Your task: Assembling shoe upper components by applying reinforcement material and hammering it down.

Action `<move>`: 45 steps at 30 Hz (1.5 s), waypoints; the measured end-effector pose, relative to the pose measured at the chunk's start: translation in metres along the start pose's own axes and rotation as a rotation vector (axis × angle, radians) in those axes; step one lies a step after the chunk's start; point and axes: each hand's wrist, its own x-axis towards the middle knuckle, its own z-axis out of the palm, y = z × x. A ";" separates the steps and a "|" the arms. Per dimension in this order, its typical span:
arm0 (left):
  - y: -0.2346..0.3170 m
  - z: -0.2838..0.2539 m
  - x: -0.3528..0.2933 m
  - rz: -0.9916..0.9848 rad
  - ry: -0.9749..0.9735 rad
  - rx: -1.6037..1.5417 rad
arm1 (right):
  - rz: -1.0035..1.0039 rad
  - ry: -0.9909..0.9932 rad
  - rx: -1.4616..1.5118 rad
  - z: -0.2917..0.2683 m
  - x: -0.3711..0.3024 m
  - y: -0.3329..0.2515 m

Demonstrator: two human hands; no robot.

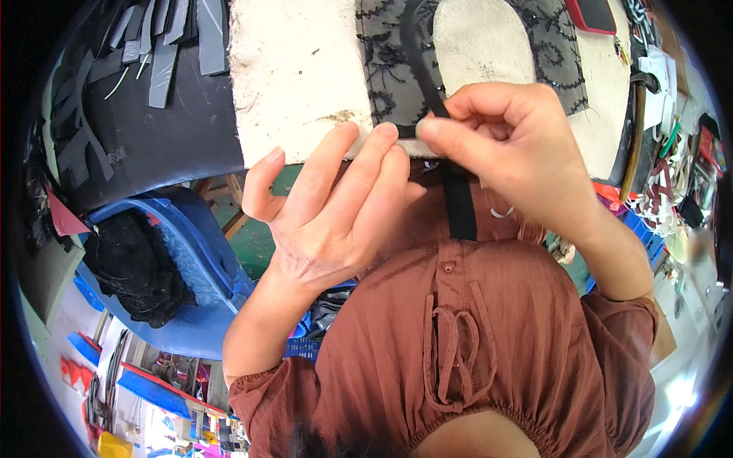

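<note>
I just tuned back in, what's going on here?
A person in a brown top is working at a cream board. The right hand pinches a thin black strip between thumb and finger. The left hand is spread, fingertips at the near edge of a piece of black lace lying on the board. The strip curves away over the lace, loose beyond the pinch. Grey scraps lie off to the left.

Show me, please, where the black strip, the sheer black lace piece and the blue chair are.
Black strip (431, 88): head view, on its narrow upper length.
Sheer black lace piece (388, 65): head view, on its left side.
Blue chair (215, 267): head view, on its bare inner surface.
</note>
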 end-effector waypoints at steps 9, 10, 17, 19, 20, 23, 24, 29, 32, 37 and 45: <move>-0.003 0.009 -0.002 0.027 0.063 0.008 | 0.364 -0.015 0.428 -0.011 -0.027 -0.016; -0.003 0.009 -0.003 0.027 0.070 0.014 | 0.340 0.027 0.383 -0.013 -0.027 -0.013; 0.000 0.014 -0.003 0.029 0.102 0.007 | 0.113 0.120 0.218 0.005 -0.033 0.010; 0.001 0.014 -0.003 0.006 0.098 0.030 | 0.064 0.145 0.192 0.007 -0.034 0.011; 0.002 0.015 -0.003 0.008 0.098 0.028 | 0.079 0.131 0.205 0.006 -0.035 0.010; 0.004 0.015 -0.006 0.009 0.091 0.079 | 0.100 0.096 0.295 0.004 -0.036 0.015; 0.005 0.016 -0.006 0.006 0.098 0.097 | 0.105 0.080 0.368 0.003 -0.035 0.017; 0.015 0.020 -0.009 -0.069 0.104 0.179 | 0.107 0.116 0.329 0.007 -0.037 0.015; 0.020 0.016 -0.011 -0.089 0.021 0.252 | 0.119 0.143 0.316 0.011 -0.038 0.015; 0.026 0.011 -0.012 -0.100 -0.083 0.283 | 0.055 0.207 0.284 0.020 -0.037 0.026; 0.034 0.017 -0.013 -0.134 -0.084 0.311 | -0.055 0.360 0.267 0.028 -0.034 0.031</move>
